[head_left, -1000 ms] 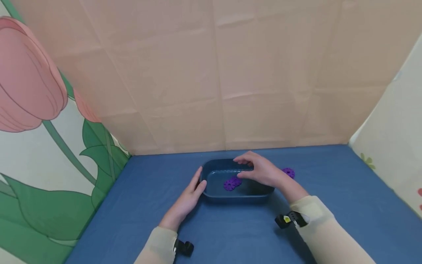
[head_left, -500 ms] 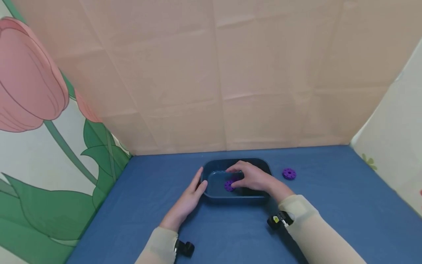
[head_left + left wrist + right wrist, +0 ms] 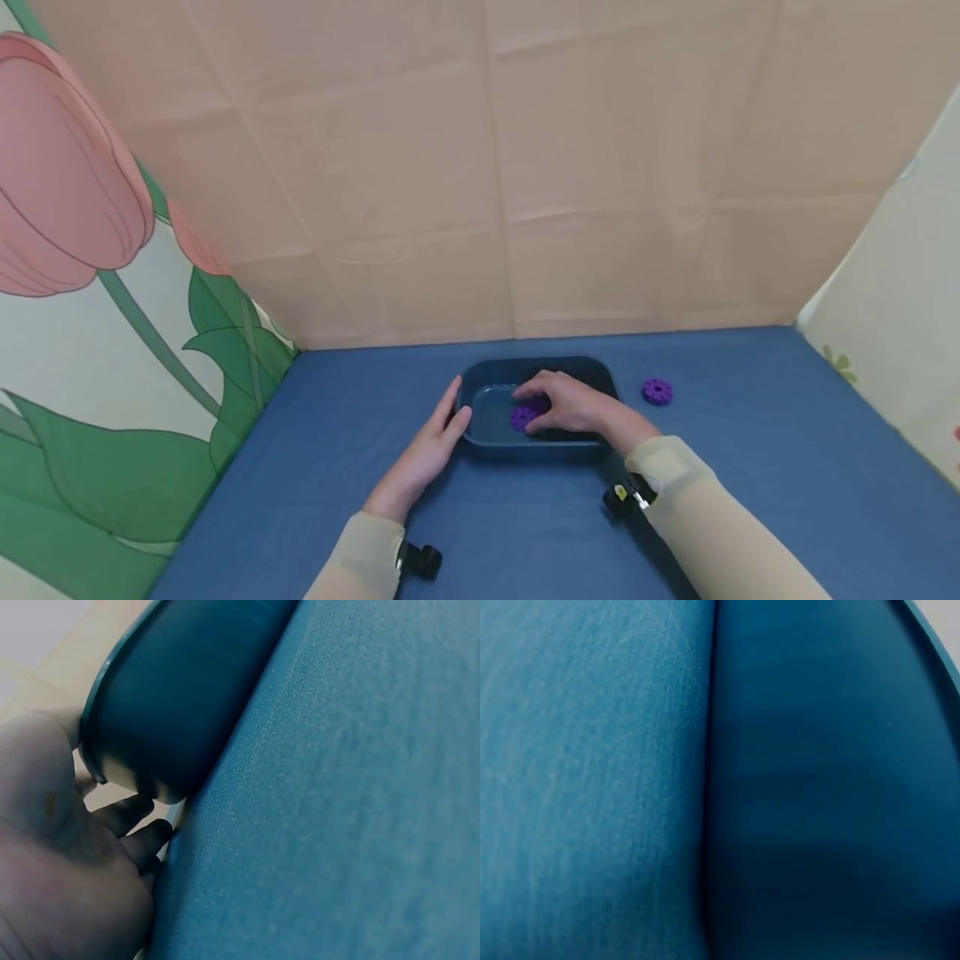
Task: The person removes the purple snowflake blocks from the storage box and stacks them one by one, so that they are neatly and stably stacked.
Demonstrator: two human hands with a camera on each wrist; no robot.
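A dark blue rectangular tray (image 3: 498, 450) stands on the blue-covered table. My left hand (image 3: 427, 446) rests against its left end, thumb at the near side of the rim; in the left wrist view the left hand's fingers (image 3: 146, 841) lie loosely by the tray's outer wall. Inside the tray are two purple notched discs, touching or overlapping. The left disc (image 3: 522, 418) is mostly visible. Over the other one, my right hand (image 3: 577, 404) curls its thumb and fingers, partly hiding it. The right wrist view shows only the cloth and the tray's wall (image 3: 832, 750).
Another purple disc (image 3: 657, 392), with holes round its middle, lies on the table right of the tray. A beige sheet (image 3: 502, 167) hangs behind the table. Flower-patterned walls (image 3: 135, 358) stand at the sides. Blue cloth (image 3: 517, 525) extends in front of the tray.
My right hand has moved down and left into the tray, onto the purple discs, uncovering the disc on the table. The left hand has stayed at the tray's end.
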